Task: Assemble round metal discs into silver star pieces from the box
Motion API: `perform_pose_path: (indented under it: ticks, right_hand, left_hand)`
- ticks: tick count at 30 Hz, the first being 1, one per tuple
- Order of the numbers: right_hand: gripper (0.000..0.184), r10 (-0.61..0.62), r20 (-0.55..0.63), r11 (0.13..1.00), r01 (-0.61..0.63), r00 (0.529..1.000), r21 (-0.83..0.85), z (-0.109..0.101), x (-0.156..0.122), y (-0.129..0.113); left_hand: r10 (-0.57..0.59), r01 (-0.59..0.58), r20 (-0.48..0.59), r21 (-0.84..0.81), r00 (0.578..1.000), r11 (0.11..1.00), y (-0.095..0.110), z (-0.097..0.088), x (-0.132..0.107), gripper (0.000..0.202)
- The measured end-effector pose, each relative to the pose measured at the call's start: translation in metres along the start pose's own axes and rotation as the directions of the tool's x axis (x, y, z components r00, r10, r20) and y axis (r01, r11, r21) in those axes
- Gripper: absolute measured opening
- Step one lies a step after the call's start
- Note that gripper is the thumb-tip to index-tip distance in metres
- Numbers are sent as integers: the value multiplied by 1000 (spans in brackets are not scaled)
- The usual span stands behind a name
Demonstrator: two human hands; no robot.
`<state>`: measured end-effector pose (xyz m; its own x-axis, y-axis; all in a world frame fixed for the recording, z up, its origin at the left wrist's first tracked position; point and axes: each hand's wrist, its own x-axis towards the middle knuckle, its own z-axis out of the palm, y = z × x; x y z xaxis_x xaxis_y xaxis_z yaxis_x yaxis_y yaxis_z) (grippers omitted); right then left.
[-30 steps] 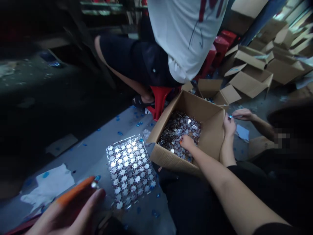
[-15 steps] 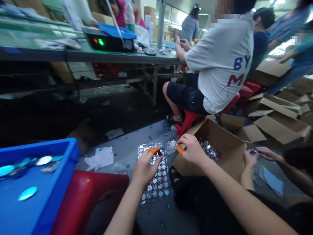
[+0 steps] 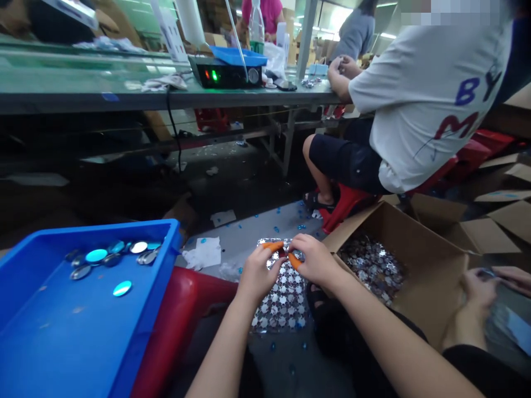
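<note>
My left hand [image 3: 258,276] and my right hand [image 3: 314,258] meet in front of me, each with an orange cover on a fingertip. Their fingers pinch together around a small dark, shiny piece [image 3: 285,252], mostly hidden and too small to name. Below them, on the floor, lies a clear plastic tray [image 3: 254,330] filled with rows of silvery flower-shaped pieces [image 3: 282,304]. Right of my hands stands an open cardboard box [image 3: 431,293] holding a heap of similar shiny pieces [image 3: 373,268].
A blue bin [image 3: 143,326] with several round blue and silver discs [image 3: 96,255] rests on a red stool [image 3: 182,298] at left. A workbench [image 3: 136,101] runs across the back. A seated co-worker [image 3: 415,110] and another person's hands [image 3: 481,287] are at right.
My hands have come together, the right one moving in from the cardboard box side to meet the left. The view has turned left, bringing more of the blue bin into sight.
</note>
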<state>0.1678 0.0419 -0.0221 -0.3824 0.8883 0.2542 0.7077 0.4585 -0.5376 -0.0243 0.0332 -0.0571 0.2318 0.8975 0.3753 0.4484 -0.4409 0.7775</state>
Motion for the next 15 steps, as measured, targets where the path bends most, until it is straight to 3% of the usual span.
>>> perform_pose_path:
  ticks: [12, 15]
  right_hand:
    - [14, 27, 28, 1000, -27, 999, 6, -8, -3, 2]
    - [17, 22, -7, 990, -20, 1000, 140, -16, -2, 8]
  left_hand:
    - [-32, 32, 32, 6, 999, 999, 2, -3, 3, 28]
    - [-142, 138, -29, -103, 989, 985, 6, -7, 6, 30]
